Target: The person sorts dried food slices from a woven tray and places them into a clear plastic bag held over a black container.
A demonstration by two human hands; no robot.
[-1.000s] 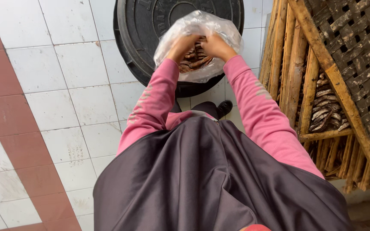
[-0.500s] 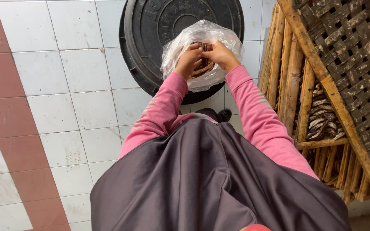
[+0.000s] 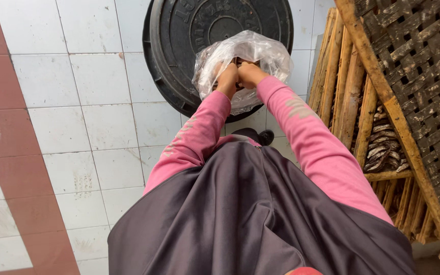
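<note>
A clear plastic bag [image 3: 253, 51] with dark brownish contents hangs in front of me, above a round black cover [image 3: 199, 30] on the tiled floor. My left hand [image 3: 227, 76] and my right hand [image 3: 250, 74] are pressed close together at the bag's mouth, both gripping the plastic. Pink sleeves cover both arms. The bag's contents are mostly hidden behind my hands and the crumpled plastic.
White floor tiles [image 3: 98, 122] with a reddish-brown band [image 3: 6, 147] lie at the left. At the right stands a wooden rack [image 3: 378, 102] of slats with a woven tray [image 3: 423, 76] and dried dark pieces [image 3: 383, 147] on a lower shelf. A dark apron [image 3: 250, 224] fills the foreground.
My hands have drawn closer together at the bag's mouth, bunching the plastic and hiding more of the dark contents. The view has shifted slightly.
</note>
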